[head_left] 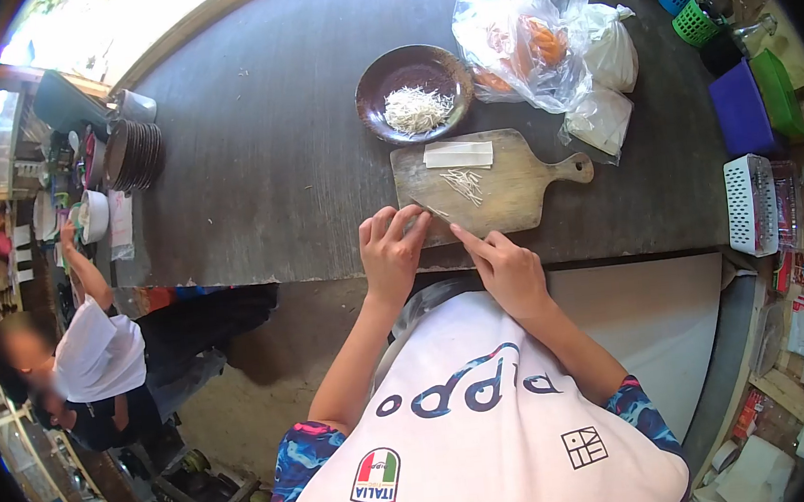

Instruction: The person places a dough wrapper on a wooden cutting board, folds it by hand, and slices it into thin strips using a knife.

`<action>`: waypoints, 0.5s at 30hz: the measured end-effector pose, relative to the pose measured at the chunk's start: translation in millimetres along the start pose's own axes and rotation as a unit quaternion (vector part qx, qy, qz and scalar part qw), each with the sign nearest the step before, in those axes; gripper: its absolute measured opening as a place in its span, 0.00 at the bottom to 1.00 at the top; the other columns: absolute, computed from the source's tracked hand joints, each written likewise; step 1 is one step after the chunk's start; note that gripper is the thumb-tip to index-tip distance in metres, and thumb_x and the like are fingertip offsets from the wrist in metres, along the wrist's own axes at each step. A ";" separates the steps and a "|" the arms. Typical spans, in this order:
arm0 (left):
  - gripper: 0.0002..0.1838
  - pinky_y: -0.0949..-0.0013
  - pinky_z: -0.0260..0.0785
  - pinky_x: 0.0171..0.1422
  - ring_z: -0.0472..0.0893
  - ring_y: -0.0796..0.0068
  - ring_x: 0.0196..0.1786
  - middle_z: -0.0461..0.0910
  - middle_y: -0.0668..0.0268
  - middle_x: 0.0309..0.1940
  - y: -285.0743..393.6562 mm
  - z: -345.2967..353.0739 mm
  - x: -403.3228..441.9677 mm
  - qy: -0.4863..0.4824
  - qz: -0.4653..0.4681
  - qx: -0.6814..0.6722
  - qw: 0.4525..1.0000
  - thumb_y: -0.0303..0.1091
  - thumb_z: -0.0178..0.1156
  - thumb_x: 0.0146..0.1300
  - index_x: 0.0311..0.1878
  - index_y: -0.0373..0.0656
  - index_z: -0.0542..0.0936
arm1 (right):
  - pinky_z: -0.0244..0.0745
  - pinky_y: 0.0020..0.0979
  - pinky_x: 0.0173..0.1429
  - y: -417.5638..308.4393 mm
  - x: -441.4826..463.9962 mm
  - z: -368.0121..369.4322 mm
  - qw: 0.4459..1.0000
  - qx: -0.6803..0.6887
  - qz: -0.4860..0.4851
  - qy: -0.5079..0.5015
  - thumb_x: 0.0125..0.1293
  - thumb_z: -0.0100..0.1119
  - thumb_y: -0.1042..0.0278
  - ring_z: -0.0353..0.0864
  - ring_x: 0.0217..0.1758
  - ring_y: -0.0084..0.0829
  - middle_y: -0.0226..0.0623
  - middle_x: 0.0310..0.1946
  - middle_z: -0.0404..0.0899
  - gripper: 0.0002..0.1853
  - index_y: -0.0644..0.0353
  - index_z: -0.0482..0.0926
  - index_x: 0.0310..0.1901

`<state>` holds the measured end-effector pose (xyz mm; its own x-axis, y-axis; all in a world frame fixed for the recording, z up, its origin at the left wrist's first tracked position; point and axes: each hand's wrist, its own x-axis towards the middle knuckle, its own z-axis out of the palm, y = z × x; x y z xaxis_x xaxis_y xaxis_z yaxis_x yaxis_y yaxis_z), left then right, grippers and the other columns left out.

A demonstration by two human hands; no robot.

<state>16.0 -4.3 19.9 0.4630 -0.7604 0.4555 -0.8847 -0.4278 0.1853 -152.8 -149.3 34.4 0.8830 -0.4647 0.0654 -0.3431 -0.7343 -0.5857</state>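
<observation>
I have the left hand (394, 244) at the near left of the board (511, 189), fingers bent and thumb close to the index. The right hand (511, 268) slants in opposite, index stretched out, the others curled. I can't tell how tightly either is closed or what it holds. Pale strips (462, 186) lie on the board just ahead of the fingertips, between them and the white slab (458, 155)

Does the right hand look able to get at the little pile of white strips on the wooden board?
Probably yes: the right hand is at the near edge of the wooden board, the white strips lie uncovered just beyond, and nothing seems to stand between.
</observation>
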 end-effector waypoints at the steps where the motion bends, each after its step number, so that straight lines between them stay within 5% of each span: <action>1: 0.13 0.60 0.69 0.66 0.81 0.69 0.59 0.87 0.80 0.54 -0.5 1.5 -0.9 0.002 -0.003 -0.002 1.000 0.33 0.74 0.64 0.52 0.55 0.93 | 0.85 0.45 0.34 4.6 -7.9 -3.1 1.000 0.001 0.003 0.000 0.78 0.67 0.63 0.87 0.27 0.41 0.33 0.32 0.80 0.28 0.23 0.83 0.75; 15: 0.12 0.59 0.68 0.66 0.81 0.69 0.59 0.87 0.80 0.55 0.2 1.6 -2.1 0.011 -0.011 0.001 1.000 0.34 0.75 0.64 0.51 0.56 0.94 | 0.85 0.45 0.33 2.2 -0.7 0.5 1.000 -0.008 -0.010 0.000 0.78 0.67 0.63 0.87 0.27 0.41 0.33 0.32 0.80 0.27 0.23 0.83 0.75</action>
<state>14.9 -3.7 17.6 0.4804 -0.7401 0.4707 -0.8745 -0.4450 0.1928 -154.0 -150.3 32.6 0.8895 -0.4505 0.0768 -0.3307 -0.7506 -0.5720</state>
